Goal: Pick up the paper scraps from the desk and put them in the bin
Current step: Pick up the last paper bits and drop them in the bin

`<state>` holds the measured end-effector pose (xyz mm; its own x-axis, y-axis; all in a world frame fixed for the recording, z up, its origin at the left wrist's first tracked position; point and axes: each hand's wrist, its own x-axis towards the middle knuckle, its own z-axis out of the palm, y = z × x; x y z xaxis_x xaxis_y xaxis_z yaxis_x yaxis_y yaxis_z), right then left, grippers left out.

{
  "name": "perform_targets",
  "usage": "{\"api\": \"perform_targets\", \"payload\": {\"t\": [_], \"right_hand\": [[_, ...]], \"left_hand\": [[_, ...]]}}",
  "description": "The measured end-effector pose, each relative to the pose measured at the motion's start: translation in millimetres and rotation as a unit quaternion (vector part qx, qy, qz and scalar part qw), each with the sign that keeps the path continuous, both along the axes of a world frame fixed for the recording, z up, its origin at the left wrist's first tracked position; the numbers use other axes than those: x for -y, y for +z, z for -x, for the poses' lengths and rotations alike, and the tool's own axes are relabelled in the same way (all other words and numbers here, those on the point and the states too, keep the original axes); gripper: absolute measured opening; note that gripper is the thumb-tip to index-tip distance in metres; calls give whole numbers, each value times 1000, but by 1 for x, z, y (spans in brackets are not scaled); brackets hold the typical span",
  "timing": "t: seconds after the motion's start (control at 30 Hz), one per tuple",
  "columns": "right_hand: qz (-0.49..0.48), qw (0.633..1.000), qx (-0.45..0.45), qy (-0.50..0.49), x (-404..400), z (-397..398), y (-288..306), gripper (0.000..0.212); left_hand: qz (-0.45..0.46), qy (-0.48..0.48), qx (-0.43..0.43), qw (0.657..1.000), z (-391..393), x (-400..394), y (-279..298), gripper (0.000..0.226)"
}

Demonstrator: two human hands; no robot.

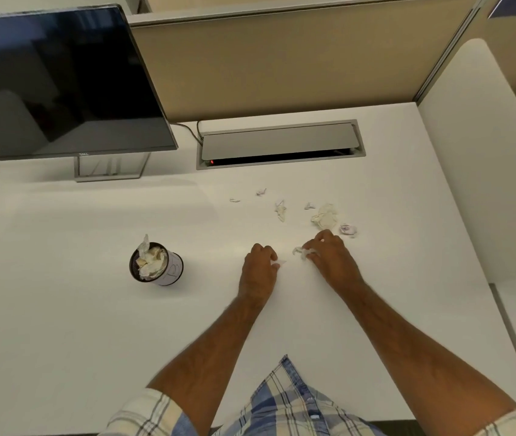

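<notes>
Several crumpled white paper scraps lie on the white desk [61, 309], among them a large wad [325, 216], a purple-marked ball [348, 230], a twisted strip [280, 211] and small bits [261, 192]. My right hand [329, 256] pinches a crumpled scrap [301, 252] at its fingertips. My left hand [259, 265] has curled fingers holding a small white scrap [278, 263] against the desk. The bin [156, 264], a small round black cup with a white label, stands to the left of my hands, stuffed with crumpled paper.
A dark monitor [61, 80] on a stand fills the back left. A grey cable hatch [280, 144] is set into the desk behind the scraps. Beige partition walls close the back and right side.
</notes>
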<state>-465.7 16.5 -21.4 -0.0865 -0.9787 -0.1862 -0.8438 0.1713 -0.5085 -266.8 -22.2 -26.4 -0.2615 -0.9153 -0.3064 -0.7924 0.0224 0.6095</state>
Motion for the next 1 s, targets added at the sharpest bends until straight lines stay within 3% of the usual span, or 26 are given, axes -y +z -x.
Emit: {"api": "perform_targets", "payload": {"t": [0.27,0.43,0.57,0.83,1.0], "right_hand": [[38,995,87,0,-10,-2,-1,17],[21,972,212,-100,-11,-18,7,21],[26,956,261,-130,-5,-38,18,20],[38,937,340,-71,25,-116,42,21],[39,931,363,1,48,-171,57,17]], "left_hand": [[-16,-25,19,999,-10,-1,-1,5],[-43,-21,-5,999,-34,-14,2,5],[-20,23,-48,998,-64,-24,15,14],[83,105,-116,984,-146,-10,54,18],[123,167,-91,974,-200,13,67,15]]}}
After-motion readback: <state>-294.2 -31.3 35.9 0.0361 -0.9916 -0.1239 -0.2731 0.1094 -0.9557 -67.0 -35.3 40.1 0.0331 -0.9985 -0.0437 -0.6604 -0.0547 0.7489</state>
